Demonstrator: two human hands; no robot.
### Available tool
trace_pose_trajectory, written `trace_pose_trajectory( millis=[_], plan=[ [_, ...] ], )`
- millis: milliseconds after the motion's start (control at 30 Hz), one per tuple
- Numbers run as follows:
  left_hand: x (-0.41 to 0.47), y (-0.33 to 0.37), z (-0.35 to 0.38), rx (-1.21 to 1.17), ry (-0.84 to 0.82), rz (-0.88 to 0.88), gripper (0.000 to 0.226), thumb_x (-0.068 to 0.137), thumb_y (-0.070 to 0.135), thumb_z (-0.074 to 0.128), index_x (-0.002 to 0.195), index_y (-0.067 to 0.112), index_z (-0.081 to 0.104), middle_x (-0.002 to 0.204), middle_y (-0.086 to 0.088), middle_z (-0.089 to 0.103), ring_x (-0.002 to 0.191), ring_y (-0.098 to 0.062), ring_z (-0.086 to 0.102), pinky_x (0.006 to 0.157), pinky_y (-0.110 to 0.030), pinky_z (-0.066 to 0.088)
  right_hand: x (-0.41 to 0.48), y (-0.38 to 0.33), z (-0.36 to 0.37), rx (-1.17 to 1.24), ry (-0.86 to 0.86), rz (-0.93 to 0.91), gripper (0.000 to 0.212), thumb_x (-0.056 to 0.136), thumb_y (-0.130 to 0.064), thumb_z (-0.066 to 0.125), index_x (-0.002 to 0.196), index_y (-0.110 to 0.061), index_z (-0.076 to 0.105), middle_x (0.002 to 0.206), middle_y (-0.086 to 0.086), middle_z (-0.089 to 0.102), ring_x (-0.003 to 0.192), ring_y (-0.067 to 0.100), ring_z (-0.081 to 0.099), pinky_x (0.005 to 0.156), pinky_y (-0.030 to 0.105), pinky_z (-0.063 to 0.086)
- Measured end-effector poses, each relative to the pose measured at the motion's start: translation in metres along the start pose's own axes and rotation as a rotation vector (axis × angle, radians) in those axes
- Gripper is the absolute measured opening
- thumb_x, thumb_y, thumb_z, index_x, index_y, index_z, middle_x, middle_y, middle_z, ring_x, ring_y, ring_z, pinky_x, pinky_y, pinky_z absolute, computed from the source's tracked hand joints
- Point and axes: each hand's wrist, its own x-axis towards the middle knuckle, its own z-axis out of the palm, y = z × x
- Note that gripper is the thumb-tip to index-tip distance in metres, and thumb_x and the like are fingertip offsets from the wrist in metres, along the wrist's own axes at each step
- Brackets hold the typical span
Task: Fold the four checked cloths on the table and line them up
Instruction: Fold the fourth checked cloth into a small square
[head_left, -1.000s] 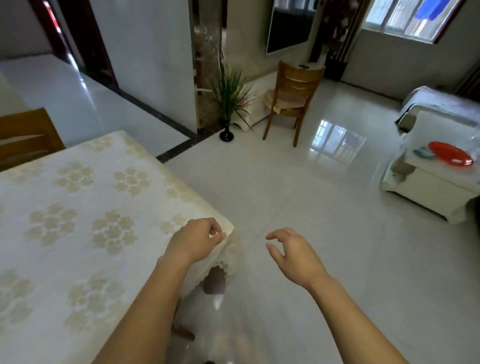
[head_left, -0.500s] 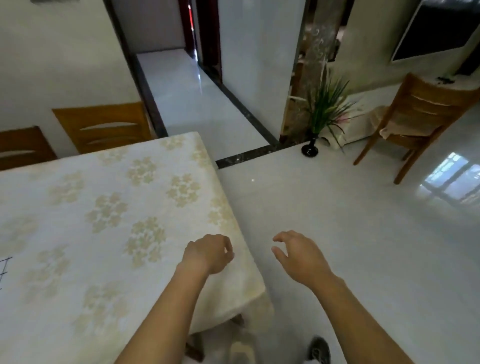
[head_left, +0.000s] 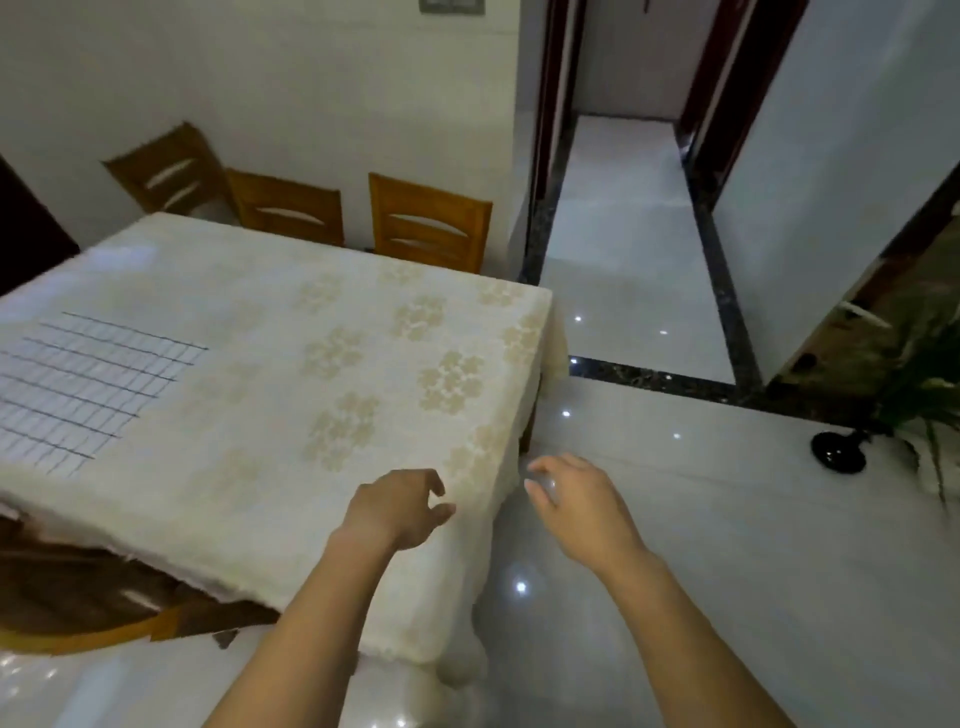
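One desk (head_left: 270, 395) fills the left and centre of the head view, covered by a cream tablecloth (head_left: 363, 364) with pale gold flower clusters; the cloth hangs over the near edge and the right edge down toward the glossy white floor (head_left: 727, 519). Three wooden chairs (head_left: 426, 223) stand along the far edge of the desk, against the wall. A further wooden chair (head_left: 78, 613) sits partly under the near edge at the left. Beyond the far right corner, a corridor opens between dark door frames, crossed at its threshold by a dark floor strip (head_left: 660, 379). A green plant in a black vase (head_left: 837, 451) stands on the floor at the right, well apart from the desk.

One checked cloth (head_left: 83, 384), white with thin dark lines, lies flat near the left edge of the desk and is cut off by the frame; whether more cloths lie beyond cannot be told. It is well apart from both hands.

The left hand (head_left: 397, 506) hovers over the near right corner of the desk, fingers loosely curled and apart, holding nothing. The right hand (head_left: 576, 501) hangs just beside that corner, over the floor, fingers spread slightly and empty. The two hands are near each other without touching.
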Motion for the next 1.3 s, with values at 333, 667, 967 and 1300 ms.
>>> trace_pose_trajectory(
  millis=[333, 667, 967, 1300],
  plan=[
    [0.082, 0.015, -0.032, -0.151, 0.155, -0.064, 0.042, 0.099, 0.056, 0.051, 0.131, 0.030, 0.058, 0.131, 0.005, 0.063, 0.120, -0.018, 0.060, 0.100, -0.041, 0.048, 0.118, 0.000, -0.024, -0.140, -0.115, -0.247, 0.031, 0.097, -0.032, 0.054, 0.125, -0.020, 0.062, 0.119, -0.002, 0.065, 0.112, 0.019, 0.059, 0.100, 0.032, 0.044],
    [0.139, -0.006, -0.053, -0.166, 0.187, -0.268, 0.042, 0.100, 0.057, 0.048, 0.133, 0.032, 0.056, 0.133, 0.005, 0.061, 0.122, -0.018, 0.058, 0.100, -0.038, 0.047, 0.238, 0.006, 0.000, -0.104, -0.258, -0.381, 0.034, 0.100, -0.036, 0.048, 0.131, -0.023, 0.056, 0.127, -0.004, 0.060, 0.114, 0.020, 0.058, 0.098, 0.031, 0.045],
    [0.180, 0.000, -0.066, -0.347, 0.271, -0.641, 0.043, 0.100, 0.057, 0.049, 0.135, 0.033, 0.054, 0.136, 0.005, 0.058, 0.124, -0.019, 0.055, 0.101, -0.037, 0.046, 0.357, -0.017, 0.034, -0.039, -0.482, -0.713, 0.035, 0.100, -0.038, 0.046, 0.133, -0.026, 0.054, 0.133, -0.007, 0.056, 0.116, 0.019, 0.057, 0.098, 0.032, 0.046],
    [0.147, -0.003, -0.030, -0.533, 0.494, -1.081, 0.060, 0.100, 0.050, 0.055, 0.153, 0.031, 0.035, 0.166, 0.000, 0.024, 0.145, -0.027, 0.038, 0.116, -0.041, 0.039, 0.385, -0.089, 0.092, -0.093, -0.735, -1.122, 0.041, 0.099, -0.036, 0.050, 0.138, -0.021, 0.052, 0.142, -0.003, 0.052, 0.125, 0.020, 0.054, 0.107, 0.032, 0.040]
  ],
)
